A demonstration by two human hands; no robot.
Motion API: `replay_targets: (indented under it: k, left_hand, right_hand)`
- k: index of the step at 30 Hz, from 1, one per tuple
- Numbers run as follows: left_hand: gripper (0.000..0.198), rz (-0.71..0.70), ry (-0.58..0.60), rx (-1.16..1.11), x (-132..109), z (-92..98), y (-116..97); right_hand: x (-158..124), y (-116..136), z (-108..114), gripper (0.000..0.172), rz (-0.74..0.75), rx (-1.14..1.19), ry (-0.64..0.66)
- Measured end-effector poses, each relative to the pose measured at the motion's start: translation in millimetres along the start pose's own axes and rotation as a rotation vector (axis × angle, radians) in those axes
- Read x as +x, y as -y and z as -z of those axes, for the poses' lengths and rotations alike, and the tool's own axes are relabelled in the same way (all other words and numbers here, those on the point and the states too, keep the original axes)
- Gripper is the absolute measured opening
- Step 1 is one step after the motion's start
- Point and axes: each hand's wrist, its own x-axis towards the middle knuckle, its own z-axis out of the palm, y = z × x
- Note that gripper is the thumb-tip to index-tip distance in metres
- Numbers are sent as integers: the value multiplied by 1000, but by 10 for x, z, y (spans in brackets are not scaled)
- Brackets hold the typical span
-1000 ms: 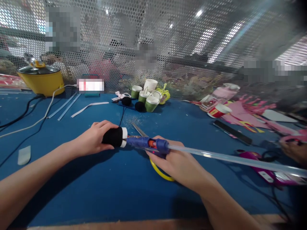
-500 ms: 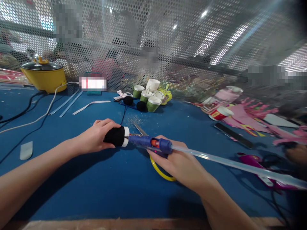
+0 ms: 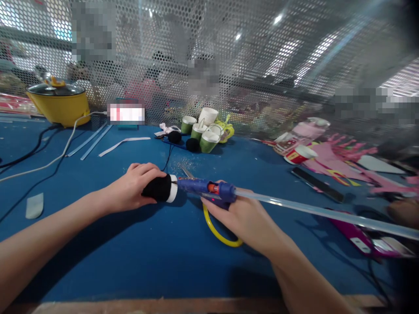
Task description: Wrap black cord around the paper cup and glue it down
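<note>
My left hand is wrapped round a paper cup covered in black yarn, tipped on its side with its white rim to the right. In my right hand is a blue hot glue gun. Its nozzle points left, at the cup's rim. A long clear glue stick sticks out of the gun's back. Beneath the gun lie scissors with a yellow handle, partly hidden by my right hand.
Several green-wrapped cups and black yarn balls sit at the back centre. A yellow pot stands at the back left. On the right are pink pieces, a black strip and a purple power strip.
The glue gun's back end and the glue stick have swung slightly upward. The cup has turned a little in my left hand, and the nozzle sits higher on its rim.
</note>
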Motion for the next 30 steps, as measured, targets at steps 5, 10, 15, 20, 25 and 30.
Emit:
replay_targets:
  k: [5, 10, 15, 20, 25, 30]
  left_hand:
    - [54, -12, -20, 6, -2, -10, 4]
    - [52, -13, 2, 4, 2, 14, -15]
    - [54, -28, 0, 27, -3, 16, -26]
    - [55, -58, -10, 57, -9, 4, -23]
    - [55, -58, -14, 59, -9, -2, -15]
    - [55, -64, -3, 60, -7, -3, -12]
  right_hand:
    - [13, 7, 19, 13, -17, 8, -15]
    - [-7, 61, 77, 14, -78, 33, 34]
    - [12, 45, 87, 15, -126, 23, 49]
    - [87, -11, 43, 19, -173, 19, 84]
    - [104, 16, 56, 20, -227, 26, 130]
    - [90, -8, 22, 18, -238, 80, 97]
